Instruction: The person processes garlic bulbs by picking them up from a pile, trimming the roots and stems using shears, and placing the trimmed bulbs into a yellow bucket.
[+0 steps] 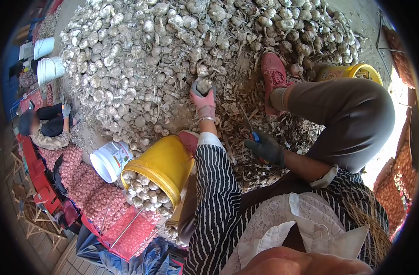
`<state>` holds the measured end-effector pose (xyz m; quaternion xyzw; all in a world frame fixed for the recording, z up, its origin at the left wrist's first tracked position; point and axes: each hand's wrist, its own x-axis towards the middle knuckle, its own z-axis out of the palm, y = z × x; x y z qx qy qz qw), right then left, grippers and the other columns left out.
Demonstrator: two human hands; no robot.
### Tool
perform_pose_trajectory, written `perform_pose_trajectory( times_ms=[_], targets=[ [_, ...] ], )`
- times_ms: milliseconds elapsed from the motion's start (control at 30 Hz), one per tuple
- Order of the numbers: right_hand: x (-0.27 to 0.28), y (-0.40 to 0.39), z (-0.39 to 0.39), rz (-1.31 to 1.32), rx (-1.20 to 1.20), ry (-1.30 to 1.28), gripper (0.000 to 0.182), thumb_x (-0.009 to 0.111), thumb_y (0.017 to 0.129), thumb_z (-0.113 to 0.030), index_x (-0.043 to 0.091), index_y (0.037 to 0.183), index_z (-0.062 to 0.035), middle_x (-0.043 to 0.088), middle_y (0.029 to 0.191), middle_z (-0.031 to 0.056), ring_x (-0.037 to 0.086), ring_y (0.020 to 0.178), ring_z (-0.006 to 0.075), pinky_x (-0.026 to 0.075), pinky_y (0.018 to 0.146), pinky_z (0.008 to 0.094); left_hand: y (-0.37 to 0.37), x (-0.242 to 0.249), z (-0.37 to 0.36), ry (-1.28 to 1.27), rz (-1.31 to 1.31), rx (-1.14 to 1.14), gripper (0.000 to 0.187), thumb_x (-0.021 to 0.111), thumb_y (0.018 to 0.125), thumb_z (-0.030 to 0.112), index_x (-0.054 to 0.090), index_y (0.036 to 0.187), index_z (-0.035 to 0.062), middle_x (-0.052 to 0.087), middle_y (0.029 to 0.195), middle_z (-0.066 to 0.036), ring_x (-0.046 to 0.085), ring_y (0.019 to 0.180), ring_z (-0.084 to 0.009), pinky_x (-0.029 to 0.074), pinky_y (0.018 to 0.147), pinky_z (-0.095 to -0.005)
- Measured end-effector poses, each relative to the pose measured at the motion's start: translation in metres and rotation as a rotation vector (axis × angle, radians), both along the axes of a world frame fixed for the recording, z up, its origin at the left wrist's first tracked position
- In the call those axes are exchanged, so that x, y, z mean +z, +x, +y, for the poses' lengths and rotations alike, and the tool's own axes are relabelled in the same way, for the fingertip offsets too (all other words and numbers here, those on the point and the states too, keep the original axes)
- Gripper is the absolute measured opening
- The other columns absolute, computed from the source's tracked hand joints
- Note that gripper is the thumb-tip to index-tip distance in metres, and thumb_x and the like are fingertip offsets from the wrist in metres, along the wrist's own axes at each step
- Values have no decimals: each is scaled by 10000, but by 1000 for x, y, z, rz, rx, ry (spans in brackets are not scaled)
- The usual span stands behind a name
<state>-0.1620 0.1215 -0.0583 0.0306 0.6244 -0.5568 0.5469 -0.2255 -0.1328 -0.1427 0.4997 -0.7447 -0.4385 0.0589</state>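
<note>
My left hand [203, 101], in a pink and grey glove, reaches forward at the edge of the heap with its fingers closed around a garlic bulb [204, 85]. Lower and to the right, my right hand [267, 149] wears a dark glove and grips a knife [246, 120] by its blue handle. The thin blade points up and away, apart from the bulb. Beyond both hands spreads a large heap of garlic bulbs [141, 59]. Dry skins and trimmed scraps [234, 156] cover the ground between my feet.
A tilted yellow bucket [161, 160] full of bulbs lies by my left leg, beside a white bucket [109, 160]. Another yellow bucket [351, 73] stands past my right knee. Red net sacks [104, 206] line the left, where another person [49, 123] sits.
</note>
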Motion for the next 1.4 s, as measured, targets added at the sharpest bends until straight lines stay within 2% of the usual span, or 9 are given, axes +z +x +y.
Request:
perform_pose_trajectory(
  times_ms=[167,267,433,567,800,867,967,1167,1400],
  targets=[
    [53,-34,-6,375,395,168,571,623,842,-371,446,1250,-13,614,968,192,605,841,300,459,741,428,70,39,16,199,501,70,526,656,773,-63,472,1256,31,567,1153,-105,604,959,-214,533,810,-328],
    [71,-51,-7,694,491,150,609,654,796,-286,426,1291,-15,596,896,222,591,764,373,473,705,437,121,45,20,536,485,232,616,711,729,-25,458,1288,26,552,1213,-89,536,1099,-203,431,961,-336],
    [84,-44,8,1094,618,125,597,617,784,-303,435,1267,-3,594,957,227,591,840,380,460,743,462,160,105,66,224,313,-17,590,699,731,-41,444,1257,31,557,1188,-96,557,1057,-196,439,954,-329],
    [88,-34,18,1298,744,68,624,633,759,-301,441,1263,14,592,928,218,584,815,371,462,722,458,170,148,112,257,441,42,652,708,703,-74,413,1273,41,544,1191,-101,543,1082,-201,456,944,-332],
    [94,-21,39,1371,933,76,678,643,741,-310,430,1292,23,586,935,215,582,851,355,459,725,459,200,151,140,10,445,-7,639,759,676,-2,441,1230,32,568,1171,-114,588,1020,-214,474,915,-343],
    [91,-16,44,1445,949,62,672,627,749,-316,432,1285,39,580,955,217,583,851,351,457,701,461,209,162,140,-91,145,-98,651,794,643,53,465,1205,29,601,1130,-123,604,1011,-219,472,910,-345],
    [87,-12,49,1485,971,20,661,608,764,-310,428,1284,55,592,902,214,589,820,348,452,678,472,217,159,139,-3,225,-145,648,804,629,84,480,1187,27,620,1101,-128,605,1026,-221,475,899,-344],
    [94,-11,52,1316,1181,87,655,602,785,-267,390,1316,52,588,854,195,575,795,353,441,676,472,226,142,145,-159,34,-211,684,824,607,137,476,1184,24,619,1080,-139,610,1010,-255,475,886,-350],
    [63,2,55,1526,986,-26,575,583,796,-298,459,1235,52,602,774,170,597,716,349,452,635,475,222,147,153,28,109,-164,673,835,590,200,493,1140,20,626,1053,-146,620,972,-280,482,859,-367]
  ],
)
